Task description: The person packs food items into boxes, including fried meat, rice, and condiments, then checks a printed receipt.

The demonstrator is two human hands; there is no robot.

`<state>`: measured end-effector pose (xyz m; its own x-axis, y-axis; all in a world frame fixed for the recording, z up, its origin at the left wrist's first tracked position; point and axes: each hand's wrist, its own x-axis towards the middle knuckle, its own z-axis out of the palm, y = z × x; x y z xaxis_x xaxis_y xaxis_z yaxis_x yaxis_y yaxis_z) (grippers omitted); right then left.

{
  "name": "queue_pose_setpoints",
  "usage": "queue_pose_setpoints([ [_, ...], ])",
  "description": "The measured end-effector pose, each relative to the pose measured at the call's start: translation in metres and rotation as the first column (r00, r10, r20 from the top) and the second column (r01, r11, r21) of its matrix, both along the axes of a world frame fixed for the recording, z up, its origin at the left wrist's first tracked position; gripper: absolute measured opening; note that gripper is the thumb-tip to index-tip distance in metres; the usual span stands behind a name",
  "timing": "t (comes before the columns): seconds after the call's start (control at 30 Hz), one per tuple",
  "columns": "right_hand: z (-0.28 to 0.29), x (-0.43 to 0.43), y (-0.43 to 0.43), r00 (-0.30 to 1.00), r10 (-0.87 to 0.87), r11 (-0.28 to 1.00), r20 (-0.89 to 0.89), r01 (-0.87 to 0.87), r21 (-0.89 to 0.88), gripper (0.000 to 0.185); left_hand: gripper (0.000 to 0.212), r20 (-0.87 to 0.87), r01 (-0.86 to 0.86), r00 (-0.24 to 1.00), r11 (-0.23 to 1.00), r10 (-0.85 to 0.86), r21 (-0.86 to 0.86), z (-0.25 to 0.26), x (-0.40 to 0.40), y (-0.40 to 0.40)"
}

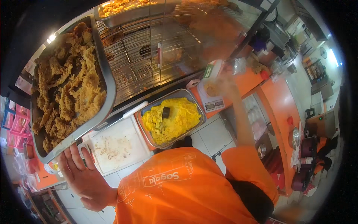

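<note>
A large metal tray heaped with fried, breaded pieces fills the upper left. At its lower rim is my left hand, palm up with fingers extended and their tips partly hidden by the rim. Whether these fingers bear the tray's weight is unclear. My right hand reaches over a digital kitchen scale, blurred, so its fingers cannot be made out. Beside or under that hand, brownish food lies on the scale. Left of the scale, a tray holds a yellow mass with a dark-handled utensil in it.
A glass-fronted display case with wire racks stands ahead, another food tray at its top. A white board strewn with crumbs lies beside the yellow food. An orange counter runs right. Pink baskets stand far left.
</note>
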<state>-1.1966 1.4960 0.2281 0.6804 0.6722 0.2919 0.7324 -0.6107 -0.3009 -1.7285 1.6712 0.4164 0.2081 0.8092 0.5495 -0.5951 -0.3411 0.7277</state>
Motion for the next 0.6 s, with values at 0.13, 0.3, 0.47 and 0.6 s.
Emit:
queue_pose_setpoints([
  [0.13, -0.005, -0.010, 0.011, 0.998, 0.057, 0.988, -0.024, -0.059, -0.140, 0.022, 0.100, 0.016, 0.019, 1.000, 1.000, -0.020, 0.017, -0.003, -0.001, 0.003],
  [0.3, 0.016, -0.031, 0.034, 0.985, 0.155, 0.975, -0.081, -0.165, -0.146, 0.027, 0.099, -0.005, 0.000, 1.000, 1.000, 0.000, 0.018, -0.006, -0.002, 0.003],
  [0.47, 0.000, -0.024, 0.047, 0.984, 0.157, 0.890, 0.080, -0.106, -0.444, 0.019, 0.098, -0.020, 0.026, 0.999, 0.999, -0.026, 0.031, -0.005, -0.001, 0.004],
  [0.6, 0.003, -0.002, 0.042, 0.917, 0.379, 0.880, 0.122, -0.317, -0.355, 0.020, 0.098, -0.028, 0.028, 0.999, 0.999, -0.028, 0.018, -0.006, -0.003, 0.005],
])
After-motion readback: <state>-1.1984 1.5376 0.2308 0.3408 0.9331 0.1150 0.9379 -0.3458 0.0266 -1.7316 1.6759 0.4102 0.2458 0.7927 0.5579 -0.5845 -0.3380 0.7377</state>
